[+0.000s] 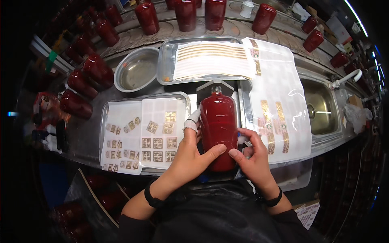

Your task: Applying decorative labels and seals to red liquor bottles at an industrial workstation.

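A dark red glossy bottle [219, 123] with a clear threaded neck lies between my hands, its neck pointing away from me. My left hand [193, 152] is closed around its left side, thumb across the lower front, with a white wrap on one finger. Against the lower right side, my right hand [254, 158] presses its thumb and curls its fingers, which partly hide something white and blue. Left of the bottle, a metal tray [187, 106] bears white sheets with small gold decals [158, 143]. On the right, a clear plastic-covered sheet [289, 91] carries long gold decal strips [278, 121].
Behind the bottle are a round metal basin [137, 69] and a tray [164, 60] with gold-striped sheets. A sink [322, 107] with a white faucet [348, 77] stands to the right. Several more red bottles [185, 15] line the slatted conveyor [239, 33] at the back.
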A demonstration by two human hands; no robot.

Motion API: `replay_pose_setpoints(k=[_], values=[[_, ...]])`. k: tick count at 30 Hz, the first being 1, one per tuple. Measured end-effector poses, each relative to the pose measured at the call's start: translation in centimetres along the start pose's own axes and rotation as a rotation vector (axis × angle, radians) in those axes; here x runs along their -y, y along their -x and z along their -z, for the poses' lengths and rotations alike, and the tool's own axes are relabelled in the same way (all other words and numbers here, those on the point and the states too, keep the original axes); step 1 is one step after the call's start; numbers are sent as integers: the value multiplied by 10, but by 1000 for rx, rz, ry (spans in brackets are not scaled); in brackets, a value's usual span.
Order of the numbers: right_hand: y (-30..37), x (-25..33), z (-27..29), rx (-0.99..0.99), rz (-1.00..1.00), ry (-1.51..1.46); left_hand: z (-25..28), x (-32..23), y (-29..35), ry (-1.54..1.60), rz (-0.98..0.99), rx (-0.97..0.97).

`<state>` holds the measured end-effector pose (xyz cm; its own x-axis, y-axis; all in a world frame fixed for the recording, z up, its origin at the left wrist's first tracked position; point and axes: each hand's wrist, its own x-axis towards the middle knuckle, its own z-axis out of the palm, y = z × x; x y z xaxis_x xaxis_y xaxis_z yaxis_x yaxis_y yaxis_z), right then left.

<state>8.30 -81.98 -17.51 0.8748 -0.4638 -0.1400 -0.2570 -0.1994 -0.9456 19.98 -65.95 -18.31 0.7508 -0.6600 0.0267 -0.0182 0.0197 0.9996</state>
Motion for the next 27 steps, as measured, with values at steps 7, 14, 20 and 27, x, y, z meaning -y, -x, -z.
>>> replay_pose_setpoints(k=[7,14,20,27], values=[[-1,-6,-3,13,-14,-74,0,-5,4,89,140,41],[-4,-4,0,50,-47,-183,6,-3,5,-142,16,-18],[-5,-2,3,67,-63,-173,46,-12,13,-276,177,-25],[-5,-7,7,113,-69,-161,187,-10,41,-617,346,-354]])
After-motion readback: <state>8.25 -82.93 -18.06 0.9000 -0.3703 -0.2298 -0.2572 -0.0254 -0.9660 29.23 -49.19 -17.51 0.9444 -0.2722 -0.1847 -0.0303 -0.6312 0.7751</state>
